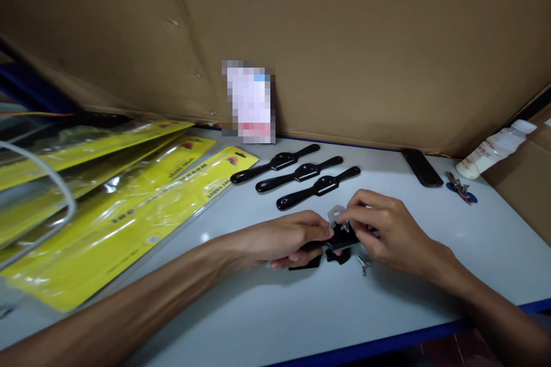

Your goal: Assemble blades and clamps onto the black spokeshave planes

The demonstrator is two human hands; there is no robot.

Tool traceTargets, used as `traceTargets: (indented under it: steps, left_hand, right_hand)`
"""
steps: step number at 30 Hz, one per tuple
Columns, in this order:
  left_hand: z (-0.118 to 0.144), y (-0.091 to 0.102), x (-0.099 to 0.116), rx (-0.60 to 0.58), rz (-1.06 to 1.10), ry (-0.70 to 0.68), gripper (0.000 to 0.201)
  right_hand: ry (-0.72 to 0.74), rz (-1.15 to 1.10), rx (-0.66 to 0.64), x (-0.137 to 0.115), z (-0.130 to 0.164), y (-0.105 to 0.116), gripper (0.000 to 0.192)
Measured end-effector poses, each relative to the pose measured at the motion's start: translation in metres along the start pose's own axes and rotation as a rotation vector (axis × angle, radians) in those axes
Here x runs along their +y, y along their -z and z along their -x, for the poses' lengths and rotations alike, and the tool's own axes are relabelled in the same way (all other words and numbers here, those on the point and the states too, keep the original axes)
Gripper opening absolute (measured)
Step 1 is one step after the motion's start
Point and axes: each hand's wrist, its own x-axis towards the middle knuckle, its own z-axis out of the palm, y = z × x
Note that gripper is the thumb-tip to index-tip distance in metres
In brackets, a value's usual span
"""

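**Fitting the blade plate on a spokeshave**

I am holding a black spokeshave (340,239) low on the worktop (258,309), just below the middle of the view. My left hand (279,241) is closing around its left handle, fingers curled under and thumb on top, pinning it steady. My right hand (387,229) is coming in from three o'clock, its fingertips pinching narrow over a small silvery plate (336,214) that is sitting on the tool's middle.

As I judge it, I am working through the assembly step: seating the plate on the body. The next move is calling for a fine, square alignment and something to fasten it with; a wing screw (364,264) is lying loose on the worktop at five o'clock of the tool, just beside my right hand. A small black piece (338,256) is lying right under the tool, touching or nearly so; I cannot tell which.

The spokeshave is looking glossy black, slim, with its body mostly hidden under my fingers. Three finished ones (297,172) are lying side by side at twelve o'clock, slanted in a row. Yellow packs (129,200) are fanning out at nine o'clock, and a phone (422,167), keys (460,188) and a bottle (495,149) are resting at two o'clock.
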Motion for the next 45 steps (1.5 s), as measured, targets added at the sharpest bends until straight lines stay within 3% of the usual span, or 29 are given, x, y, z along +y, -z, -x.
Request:
traceTargets:
  steps: [7,17,20,26,34,41,45]
  left_hand:
    - [0.001,0.0,0.0,0.013,0.02,0.008,0.032]
    - [0.0,0.0,-0.001,0.017,-0.031,0.015,0.036]
    - [0.001,-0.001,0.0,0.031,-0.04,0.018,0.038]
    - [0.001,-0.002,0.001,0.043,-0.057,0.029,0.036]
    - [0.002,-0.003,0.003,0.042,-0.051,0.036,0.034]
    - [0.002,-0.002,0.004,0.027,-0.034,0.016,0.031]
    - [0.002,-0.001,0.002,0.017,-0.023,0.003,0.03]
  right_hand:
    - [0.102,0.017,-0.064,-0.001,-0.001,0.007,0.017]
    - [0.261,0.348,0.054,-0.002,-0.003,-0.006,0.032]
    - [0.276,0.305,0.052,0.0,-0.004,-0.008,0.031]
    - [0.186,0.129,0.032,0.005,-0.003,-0.013,0.03]
    - [-0.234,-0.205,0.052,-0.004,-0.007,-0.017,0.017]
    - [-0.121,0.103,0.017,0.001,-0.005,-0.009,0.027]
    - [-0.034,0.008,-0.072,-0.001,-0.004,0.001,0.029]
